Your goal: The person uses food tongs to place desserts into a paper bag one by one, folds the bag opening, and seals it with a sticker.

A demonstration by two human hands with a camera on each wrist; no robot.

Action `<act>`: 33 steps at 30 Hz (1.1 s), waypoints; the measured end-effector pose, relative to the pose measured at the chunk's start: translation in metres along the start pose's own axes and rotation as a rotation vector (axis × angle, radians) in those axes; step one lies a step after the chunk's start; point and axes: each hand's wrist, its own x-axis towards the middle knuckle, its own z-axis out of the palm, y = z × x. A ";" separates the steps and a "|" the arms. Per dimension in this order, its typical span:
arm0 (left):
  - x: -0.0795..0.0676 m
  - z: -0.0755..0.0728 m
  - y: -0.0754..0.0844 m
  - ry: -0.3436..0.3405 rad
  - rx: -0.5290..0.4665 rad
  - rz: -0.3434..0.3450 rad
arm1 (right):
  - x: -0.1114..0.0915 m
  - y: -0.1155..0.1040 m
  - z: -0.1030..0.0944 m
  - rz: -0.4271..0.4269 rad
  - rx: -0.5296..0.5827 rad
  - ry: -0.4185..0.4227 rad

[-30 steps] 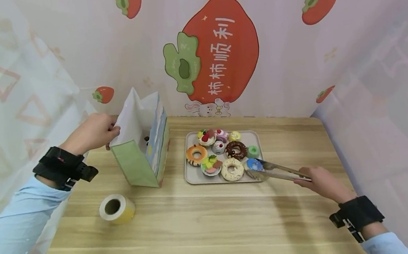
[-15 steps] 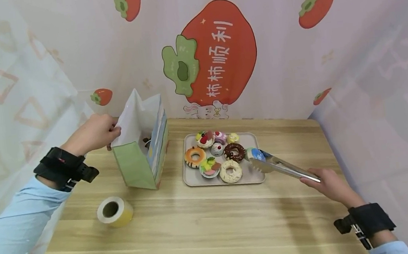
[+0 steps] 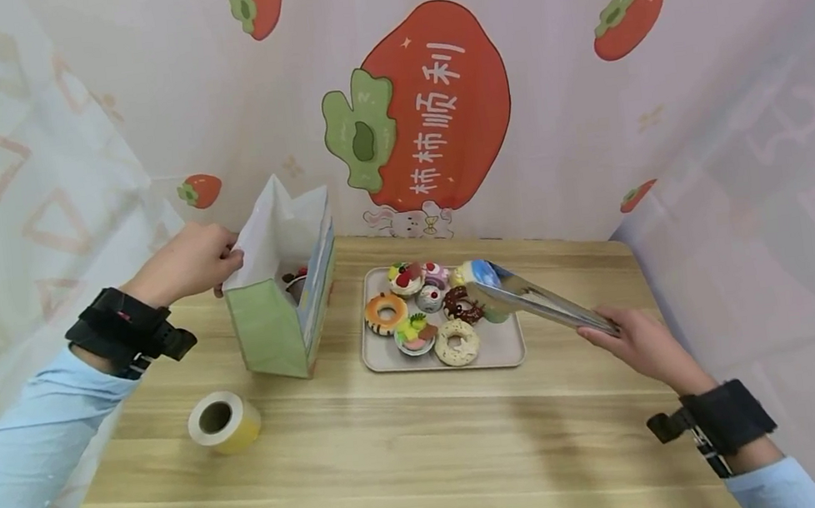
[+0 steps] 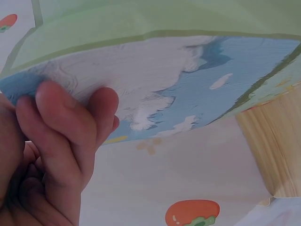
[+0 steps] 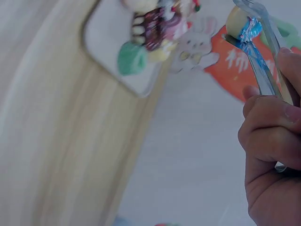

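Note:
My left hand (image 3: 189, 262) grips the left rim of an upright paper bag (image 3: 268, 328), which gapes at the top. Inside it shows a dark treat with red bits (image 3: 296, 280). With my right hand (image 3: 640, 345) I hold metal tongs (image 3: 565, 311), squeezed around a blue-and-cream toy pastry (image 5: 251, 29). In the head view this pastry is raised over the right side of a pale tray (image 3: 498, 353). On the tray lie an orange-glazed donut (image 3: 385, 313), a chocolate donut (image 3: 461, 306), a cream donut (image 3: 457, 342), a fruit tart (image 3: 415, 337) and several small cakes.
A roll of yellow tape (image 3: 242, 432) stands on the wooden table (image 3: 401, 464), in front of the bag. Printed cloth (image 3: 554, 145) hangs at the back and on both sides of the table.
The tongs have lifted the blue-and-cream pastry from the tray's front right corner and carried it up toward the back left. My left hand stays on the bag's rim.

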 end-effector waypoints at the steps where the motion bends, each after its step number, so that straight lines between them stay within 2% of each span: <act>1: 0.000 0.000 0.001 -0.001 0.000 0.001 | 0.006 -0.005 -0.002 -0.007 0.009 -0.005; 8: 0.000 -0.001 0.004 -0.007 0.008 0.008 | 0.056 -0.042 -0.007 -0.093 0.040 -0.007; 14: 0.000 -0.003 0.005 -0.008 0.005 0.007 | 0.093 -0.073 -0.003 -0.121 0.088 -0.032; 20: 0.000 -0.002 0.006 -0.014 0.001 0.005 | 0.120 -0.098 -0.003 -0.153 0.129 -0.039; 26: 0.001 -0.001 0.006 -0.012 -0.008 0.003 | 0.145 -0.126 -0.010 -0.205 0.115 -0.046; 33: 0.001 -0.002 0.007 -0.015 -0.010 0.000 | 0.175 -0.160 -0.017 -0.304 0.112 -0.035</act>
